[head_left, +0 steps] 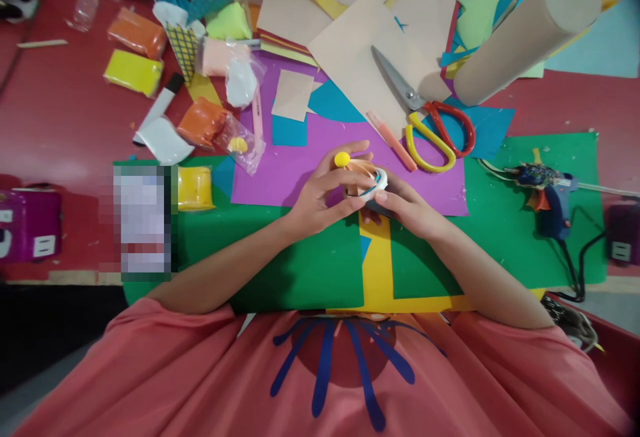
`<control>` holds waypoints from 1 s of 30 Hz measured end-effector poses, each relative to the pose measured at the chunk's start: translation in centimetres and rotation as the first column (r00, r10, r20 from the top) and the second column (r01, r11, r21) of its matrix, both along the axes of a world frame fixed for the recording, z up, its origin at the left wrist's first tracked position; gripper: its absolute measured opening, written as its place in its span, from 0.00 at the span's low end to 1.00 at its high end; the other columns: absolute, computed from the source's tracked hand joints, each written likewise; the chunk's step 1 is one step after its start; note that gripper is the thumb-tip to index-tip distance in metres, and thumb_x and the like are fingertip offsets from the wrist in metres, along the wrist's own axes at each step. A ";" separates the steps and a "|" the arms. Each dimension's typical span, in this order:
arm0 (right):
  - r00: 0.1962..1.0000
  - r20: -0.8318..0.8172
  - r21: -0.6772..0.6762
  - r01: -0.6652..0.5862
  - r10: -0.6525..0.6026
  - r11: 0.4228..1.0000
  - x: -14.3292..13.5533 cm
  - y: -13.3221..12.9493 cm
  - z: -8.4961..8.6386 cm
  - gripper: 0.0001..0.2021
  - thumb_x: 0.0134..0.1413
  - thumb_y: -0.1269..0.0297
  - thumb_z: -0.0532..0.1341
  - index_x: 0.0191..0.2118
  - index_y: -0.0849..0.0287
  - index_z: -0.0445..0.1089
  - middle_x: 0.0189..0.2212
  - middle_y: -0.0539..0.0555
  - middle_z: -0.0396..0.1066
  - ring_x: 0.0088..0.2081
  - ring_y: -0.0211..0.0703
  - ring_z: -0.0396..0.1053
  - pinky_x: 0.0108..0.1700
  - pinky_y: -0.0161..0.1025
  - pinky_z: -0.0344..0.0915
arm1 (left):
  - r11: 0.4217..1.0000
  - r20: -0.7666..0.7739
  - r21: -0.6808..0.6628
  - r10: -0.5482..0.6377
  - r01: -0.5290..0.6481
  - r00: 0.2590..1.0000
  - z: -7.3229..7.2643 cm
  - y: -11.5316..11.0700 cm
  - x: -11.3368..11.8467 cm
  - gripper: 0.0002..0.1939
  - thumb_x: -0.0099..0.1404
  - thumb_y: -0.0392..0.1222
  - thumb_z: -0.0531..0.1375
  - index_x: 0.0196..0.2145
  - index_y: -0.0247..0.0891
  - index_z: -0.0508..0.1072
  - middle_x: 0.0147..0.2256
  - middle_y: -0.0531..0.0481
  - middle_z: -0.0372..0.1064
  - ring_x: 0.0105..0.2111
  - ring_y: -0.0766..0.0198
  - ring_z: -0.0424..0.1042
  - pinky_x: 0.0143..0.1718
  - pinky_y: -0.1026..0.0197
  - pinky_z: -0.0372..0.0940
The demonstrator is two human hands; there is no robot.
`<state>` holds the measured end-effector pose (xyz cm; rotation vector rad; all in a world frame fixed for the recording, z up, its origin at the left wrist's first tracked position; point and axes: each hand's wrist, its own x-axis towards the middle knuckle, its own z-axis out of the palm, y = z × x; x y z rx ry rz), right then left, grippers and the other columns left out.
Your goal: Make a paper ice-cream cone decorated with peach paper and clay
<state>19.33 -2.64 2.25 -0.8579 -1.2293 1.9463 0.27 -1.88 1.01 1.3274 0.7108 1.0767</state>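
Both hands hold one small craft piece (pixel 367 180) over the front edge of the purple sheet (pixel 280 180). It has a peach-coloured body and a white rim with a blue line. A yellow ball (pixel 342 159) shows at its upper left, by the fingers of my left hand (pixel 325 197). That hand wraps the piece from the left, thumb along its lower side. My right hand (pixel 407 207) grips the white rim from the right, its thumb on the rim and its other fingers partly hidden underneath. Something dark shows below the rim, too hidden to make out.
Open scissors (pixel 411 97) and a pink marker (pixel 393 140) lie beyond my hands. A glue gun (pixel 550 204) with its cord is at the right, a tall peach roll (pixel 525 37) behind it. Clay packets (pixel 133 72), paper cones (pixel 183 40) and a blurred rectangle (pixel 145 220) are at the left.
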 end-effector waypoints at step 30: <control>0.965 0.227 0.192 0.086 -0.130 0.978 -0.4 -1.1 0.0 0.38 0.54 0.36 0.62 0.63 0.54 0.60 0.62 0.58 0.67 0.64 0.54 0.64 0.67 0.53 0.60 | 0.881 -0.248 0.473 0.109 0.022 0.963 -0.8 1.1 -0.6 0.09 0.69 0.54 0.60 0.39 0.51 0.76 0.62 0.53 0.64 0.63 0.55 0.67 0.60 0.47 0.72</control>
